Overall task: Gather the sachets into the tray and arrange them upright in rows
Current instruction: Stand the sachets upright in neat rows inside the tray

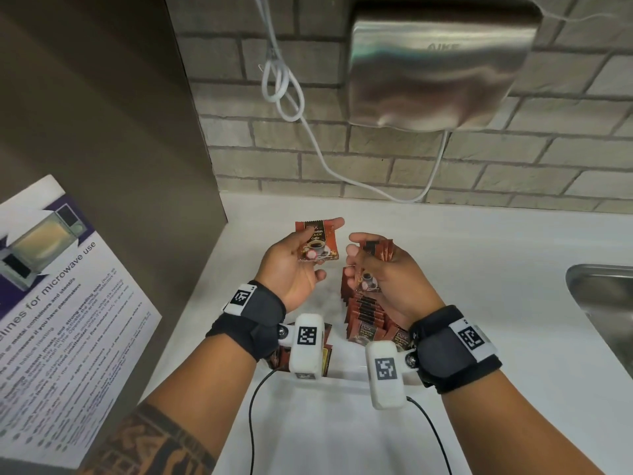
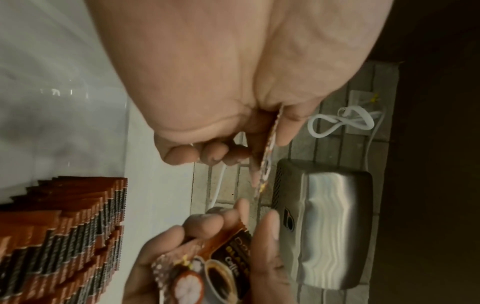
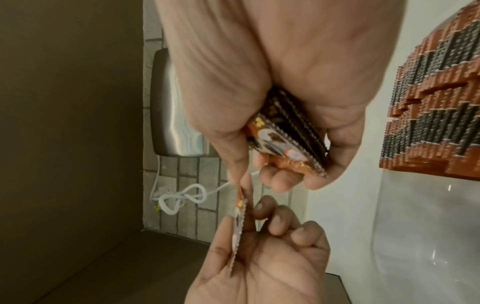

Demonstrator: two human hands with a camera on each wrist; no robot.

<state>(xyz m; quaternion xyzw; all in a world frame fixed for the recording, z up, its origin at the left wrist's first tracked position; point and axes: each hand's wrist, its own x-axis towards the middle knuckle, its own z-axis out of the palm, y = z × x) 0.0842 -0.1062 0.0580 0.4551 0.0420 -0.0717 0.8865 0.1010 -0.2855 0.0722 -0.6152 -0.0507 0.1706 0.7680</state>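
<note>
My left hand (image 1: 294,262) pinches a single brown coffee sachet (image 1: 317,243) between thumb and fingers, face up, above the counter. In the left wrist view that sachet (image 2: 267,160) is edge-on. Just to the right, my right hand (image 1: 385,277) grips a small stack of sachets (image 1: 375,262), which the right wrist view shows fanned in the curled fingers (image 3: 288,142). Below both hands stands a clear tray (image 3: 384,205) with rows of upright sachets (image 1: 364,315) along its right side. More sachets (image 1: 327,341) lie partly hidden under the left wrist camera.
A steel hand dryer (image 1: 438,66) hangs on the brick wall, its white cable (image 1: 284,87) looping down to the counter. A metal sink (image 1: 603,296) lies at the right. A brown cabinet side with a microwave notice (image 1: 61,303) closes off the left.
</note>
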